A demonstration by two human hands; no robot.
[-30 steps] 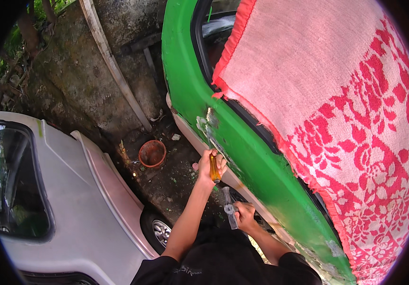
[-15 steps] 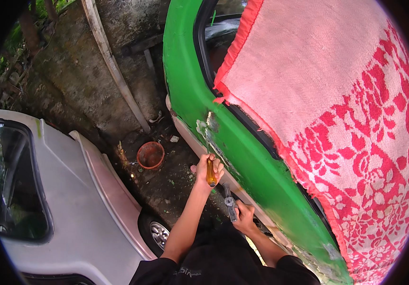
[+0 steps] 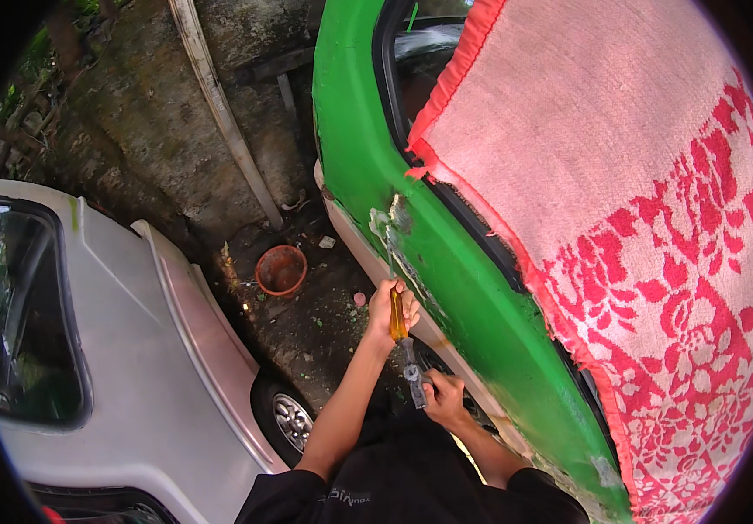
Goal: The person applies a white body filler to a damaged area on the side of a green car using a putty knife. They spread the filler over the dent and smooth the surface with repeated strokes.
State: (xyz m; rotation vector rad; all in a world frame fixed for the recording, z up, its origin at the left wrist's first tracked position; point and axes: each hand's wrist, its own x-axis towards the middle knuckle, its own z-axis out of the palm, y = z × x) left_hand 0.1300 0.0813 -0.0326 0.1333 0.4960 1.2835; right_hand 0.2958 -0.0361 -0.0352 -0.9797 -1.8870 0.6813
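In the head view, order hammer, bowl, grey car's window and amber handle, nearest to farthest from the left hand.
1. Amber handle: in the left hand.
2. Hammer: in the right hand.
3. Bowl: on the ground, left.
4. Grey car's window: far left.

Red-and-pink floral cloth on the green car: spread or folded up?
Spread. The cloth lies broadly over the green car, its floral pattern open to view and its red edging running along the car's side.

Small pale lettering (image 3: pixel 348 497) marks the black shirt (image 3: pixel 429 476).
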